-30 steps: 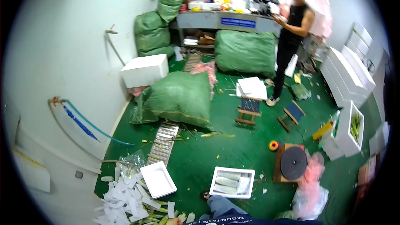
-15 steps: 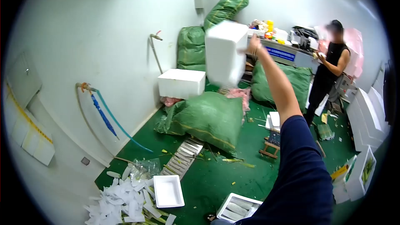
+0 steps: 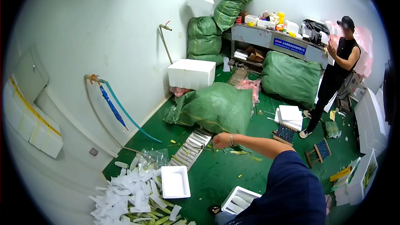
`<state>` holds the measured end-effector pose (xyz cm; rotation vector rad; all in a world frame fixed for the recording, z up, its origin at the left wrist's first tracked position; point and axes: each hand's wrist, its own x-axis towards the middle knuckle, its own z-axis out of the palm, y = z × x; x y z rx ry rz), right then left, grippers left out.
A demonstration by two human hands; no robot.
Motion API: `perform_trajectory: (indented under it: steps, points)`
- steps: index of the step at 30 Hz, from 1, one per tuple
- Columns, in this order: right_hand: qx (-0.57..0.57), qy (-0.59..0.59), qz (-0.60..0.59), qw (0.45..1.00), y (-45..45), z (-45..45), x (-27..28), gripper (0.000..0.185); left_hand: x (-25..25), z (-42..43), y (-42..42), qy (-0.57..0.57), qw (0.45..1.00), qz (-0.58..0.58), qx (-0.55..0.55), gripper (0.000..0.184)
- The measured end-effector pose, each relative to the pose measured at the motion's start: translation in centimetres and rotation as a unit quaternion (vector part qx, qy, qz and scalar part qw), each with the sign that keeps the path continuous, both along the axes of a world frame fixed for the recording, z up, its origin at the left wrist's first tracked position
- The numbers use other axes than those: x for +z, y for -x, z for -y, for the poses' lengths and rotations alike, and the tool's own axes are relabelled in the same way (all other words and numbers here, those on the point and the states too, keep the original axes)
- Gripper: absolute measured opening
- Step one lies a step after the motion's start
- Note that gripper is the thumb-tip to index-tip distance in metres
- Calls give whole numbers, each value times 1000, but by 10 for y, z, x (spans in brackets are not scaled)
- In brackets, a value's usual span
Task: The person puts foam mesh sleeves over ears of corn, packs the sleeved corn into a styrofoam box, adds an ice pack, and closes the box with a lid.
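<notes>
My right hand (image 3: 223, 141), with a band at its wrist, is stretched out over the green floor and the metal drain grate. Its fingers are curled in and nothing shows in them. A white foam box (image 3: 201, 5) is up by the wall, above the standing green sack (image 3: 204, 37); I cannot tell whether it rests there or is in the air. Below my hand, a small white foam tray (image 3: 175, 182) lies beside a heap of white sleeves and green stalks (image 3: 129, 198). Another foam box (image 3: 239, 200) with pale mesh-wrapped things stands near my body. My left hand is out of view.
A large green sack (image 3: 221, 106) lies ahead, with a white foam box (image 3: 191, 74) behind it. Another green sack (image 3: 289, 77) lies before a metal bench (image 3: 254, 37). A person in black (image 3: 335, 73) stands at right. Small stools (image 3: 320, 152) and stacked foam boxes are on the right.
The white foam box has left my right hand and is now farther off, up by the wall. My right arm has dropped and swung left. The person at right has raised their hands.
</notes>
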<state>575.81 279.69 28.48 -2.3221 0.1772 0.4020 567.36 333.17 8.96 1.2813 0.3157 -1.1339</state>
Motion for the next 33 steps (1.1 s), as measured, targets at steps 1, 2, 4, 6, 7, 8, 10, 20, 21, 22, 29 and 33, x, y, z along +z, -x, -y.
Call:
perform_trajectory:
  steps: [1, 2, 4, 6, 7, 8, 10, 20, 21, 22, 29, 33]
  points:
    - [20, 35, 17, 999, 9, -2, -5, 32, -1, -4, 2, -1, 1000, -2, 2, 16]
    - [5, 21, -39, 999, 16, -3, -9, 32, -2, -10, 4, -3, 1000, -3, 2, 16]
    - [-11, 77, -19, 997, 36, -4, -14, 31, -5, -21, 10, -6, 1000, -5, 5, 15]
    - [-42, 50, -31, 997, 55, 6, -32, 31, -8, -35, 18, -6, 1000, -11, 12, 15]
    - [-70, 26, -43, 996, 65, 11, -44, 30, -8, -42, 22, -6, 1000, -13, 13, 15]
    - [-68, 26, -45, 996, 75, 13, -53, 30, -10, -51, 27, -4, 1000, -16, 15, 15]
    - [-86, 72, -117, 987, 92, 16, -70, 29, -13, -69, 39, 1, 1000, -21, 20, 14]
    - [-162, 25, -169, 972, 167, -18, -109, 24, -28, -122, 90, -128, 960, 200, -149, 19]
    - [-16, 147, -197, 969, 166, -21, -117, 23, -34, -116, 88, -172, 983, 57, -21, 22]
    - [-8, 142, -200, 969, 172, -26, -129, 23, -40, -115, 86, -211, 968, -86, 108, 27]
    - [-15, 225, -274, 935, 251, -79, -230, 26, -6, -141, 68, -129, 991, -29, -17, 18]
    - [-308, -47, -286, 906, 280, -147, -208, 17, -9, -130, 51, -213, 971, -77, 81, 24]
